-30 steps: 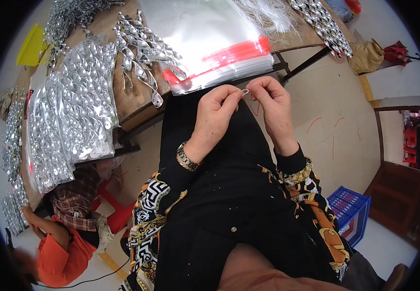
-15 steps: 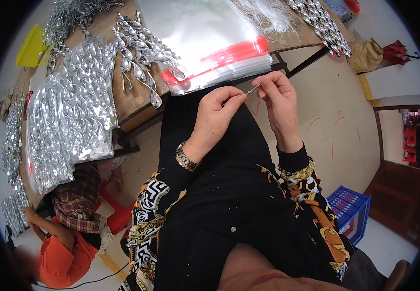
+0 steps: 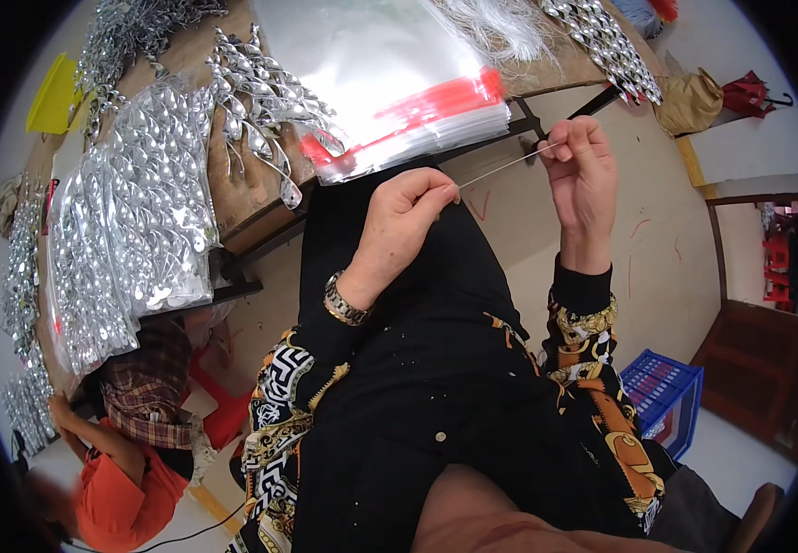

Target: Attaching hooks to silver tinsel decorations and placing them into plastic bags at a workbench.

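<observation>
Between my two hands a thin white string [image 3: 500,170] is stretched tight, rising toward the right. My left hand [image 3: 401,214] pinches one end between thumb and forefinger above my lap. Higher and farther right, my right hand [image 3: 583,175] pinches the other end with its fingertips. Just beyond the hands, at the table edge, lies a stack of clear plastic bags [image 3: 417,138] with red strips. A bundle of white strings [image 3: 510,32] rests behind it on the table. Silver twisted ornaments [image 3: 256,101] lie loose to the left of the bags.
Bagged silver ornaments [image 3: 132,203] overhang the table's left side. More silver twists [image 3: 606,51] lie at the far right corner. A blue crate [image 3: 662,396] stands on the floor at right. A person in an orange shirt [image 3: 127,484] is at lower left.
My right hand has moved right and slightly up, away from the left hand. A longer length of string now shows between them. My left hand has shifted slightly left.
</observation>
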Demonstrator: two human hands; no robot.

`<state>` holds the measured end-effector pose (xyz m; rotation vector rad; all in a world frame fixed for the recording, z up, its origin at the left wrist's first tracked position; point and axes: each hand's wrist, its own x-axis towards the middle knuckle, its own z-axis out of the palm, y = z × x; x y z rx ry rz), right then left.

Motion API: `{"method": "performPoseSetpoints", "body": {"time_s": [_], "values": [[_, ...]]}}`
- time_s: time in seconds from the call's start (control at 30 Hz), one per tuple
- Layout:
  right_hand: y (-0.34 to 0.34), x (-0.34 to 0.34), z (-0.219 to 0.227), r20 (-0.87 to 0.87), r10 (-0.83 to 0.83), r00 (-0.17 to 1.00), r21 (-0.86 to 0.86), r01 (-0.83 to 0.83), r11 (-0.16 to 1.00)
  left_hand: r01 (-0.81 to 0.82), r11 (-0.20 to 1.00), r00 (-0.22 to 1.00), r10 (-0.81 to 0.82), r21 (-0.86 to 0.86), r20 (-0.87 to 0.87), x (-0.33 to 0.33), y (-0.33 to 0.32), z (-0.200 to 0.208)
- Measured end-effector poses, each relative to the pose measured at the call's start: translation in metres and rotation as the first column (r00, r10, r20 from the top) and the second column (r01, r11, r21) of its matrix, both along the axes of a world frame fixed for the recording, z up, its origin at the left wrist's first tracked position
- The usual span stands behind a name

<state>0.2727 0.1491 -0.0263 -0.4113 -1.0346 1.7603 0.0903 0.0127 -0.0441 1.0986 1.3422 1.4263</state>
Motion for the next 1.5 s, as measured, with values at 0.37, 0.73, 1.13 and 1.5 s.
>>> {"method": "performPoseSetpoints", "body": {"time_s": [0.37, 0.73, 1.13, 1.5], "values": [[-0.03, -0.035, 0.018, 0.197, 0.036, 0.98, 0.112, -0.059, 0.992, 0.035, 0.997, 0.972, -0.048, 0.063, 0.23, 0.016, 0.021, 0.021], [-0.032, -0.029, 0.019, 0.214, 0.035, 0.976, 0.137, -0.065, 0.988, 0.016, 0.996, 0.95, -0.042, 0.084, 0.31, 0.007, 0.016, 0.021], [-0.041, -0.026, 0.001, 0.35, -0.033, 0.936, 0.143, -0.019, 0.99, -0.028, 0.992, 0.944, -0.014, 0.12, 0.33, 0.003, 0.013, 0.019], [-0.059, -0.039, 0.007, 0.346, 0.034, 0.937, 0.105, -0.075, 0.992, -0.022, 0.982, 0.958, -0.034, 0.187, 0.286, 0.01, 0.01, 0.016]]}}
